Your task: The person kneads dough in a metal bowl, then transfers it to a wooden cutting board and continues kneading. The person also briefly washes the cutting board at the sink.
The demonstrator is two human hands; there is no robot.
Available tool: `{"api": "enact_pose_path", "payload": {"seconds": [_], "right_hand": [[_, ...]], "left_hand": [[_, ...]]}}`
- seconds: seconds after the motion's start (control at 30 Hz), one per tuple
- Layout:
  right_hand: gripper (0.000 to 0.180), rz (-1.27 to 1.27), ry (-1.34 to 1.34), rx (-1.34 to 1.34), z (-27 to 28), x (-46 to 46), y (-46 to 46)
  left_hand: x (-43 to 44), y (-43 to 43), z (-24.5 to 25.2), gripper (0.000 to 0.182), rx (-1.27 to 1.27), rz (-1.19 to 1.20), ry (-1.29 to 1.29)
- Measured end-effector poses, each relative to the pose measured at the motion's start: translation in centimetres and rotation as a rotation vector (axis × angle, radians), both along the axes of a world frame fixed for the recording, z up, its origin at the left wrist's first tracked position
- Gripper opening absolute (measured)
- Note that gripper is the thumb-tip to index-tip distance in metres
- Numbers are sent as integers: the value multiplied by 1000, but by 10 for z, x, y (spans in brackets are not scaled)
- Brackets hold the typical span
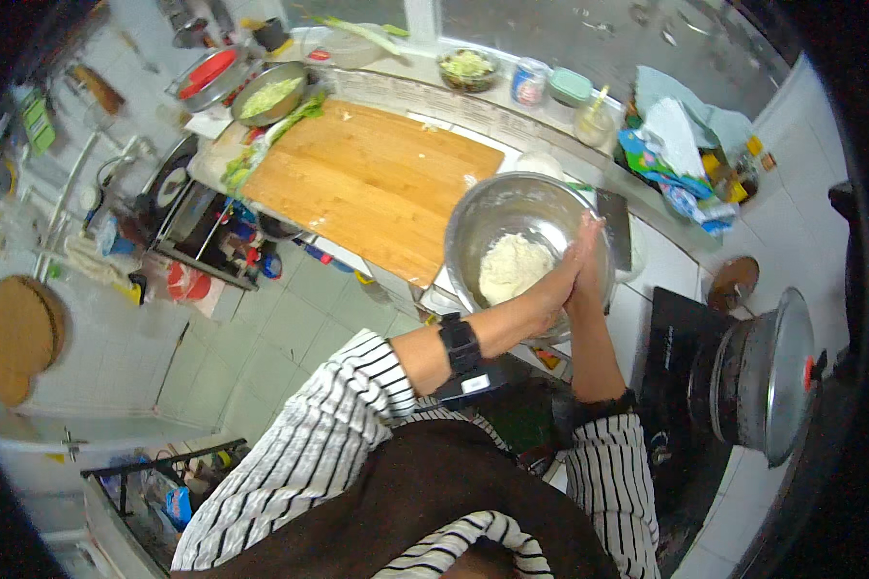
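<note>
Over the right side of a steel mixing bowl (471, 217), my left hand (556, 293) and my right hand (586, 257) press together, palm to palm. Their fingers stretch toward the bowl's far right rim, and I see nothing held in either. Part of the left hand's fingers is hidden by the right hand. Below them in the bowl lies a pale, rough lump of dough (514, 268). Flour clings to the bowl's inner wall. The bowl stands beside the right end of a wooden cutting board (376, 188), which has small white bits on it.
On the right, a lidded pot (749, 376) stands on a black cooktop (666, 354). A bowl of chopped greens (268, 98) sits past the board's far left corner. The window ledge holds a glass bowl (468, 70), a can (529, 83) and a jar (594, 127).
</note>
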State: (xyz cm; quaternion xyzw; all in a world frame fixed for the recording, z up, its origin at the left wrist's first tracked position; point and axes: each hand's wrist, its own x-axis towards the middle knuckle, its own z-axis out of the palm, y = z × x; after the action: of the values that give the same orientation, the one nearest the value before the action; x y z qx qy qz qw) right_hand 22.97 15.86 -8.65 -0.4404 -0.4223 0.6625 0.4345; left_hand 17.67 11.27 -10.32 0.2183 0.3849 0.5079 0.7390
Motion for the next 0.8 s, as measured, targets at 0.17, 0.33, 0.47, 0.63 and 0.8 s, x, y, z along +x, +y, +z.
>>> {"api": "enact_pose_path", "payload": {"seconds": [0.17, 0.33, 0.47, 0.63, 0.8], "right_hand": [[76, -43, 184, -37, -7, 2, -3], [72, 106, 236, 84, 6, -12, -41], [69, 149, 133, 175, 1, -15, -33], [82, -7, 30, -87, -18, 19, 13], [101, -72, 413, -266, -38, 29, 26]], "left_hand": [[-2, -4, 18, 77, 253, 76, 152], [-32, 14, 18, 78, 93, 107, -20], [-30, 15, 12, 84, -28, 113, -75], [-25, 16, 32, 82, 185, 114, 159], [10, -3, 15, 63, 663, 110, 833]]}}
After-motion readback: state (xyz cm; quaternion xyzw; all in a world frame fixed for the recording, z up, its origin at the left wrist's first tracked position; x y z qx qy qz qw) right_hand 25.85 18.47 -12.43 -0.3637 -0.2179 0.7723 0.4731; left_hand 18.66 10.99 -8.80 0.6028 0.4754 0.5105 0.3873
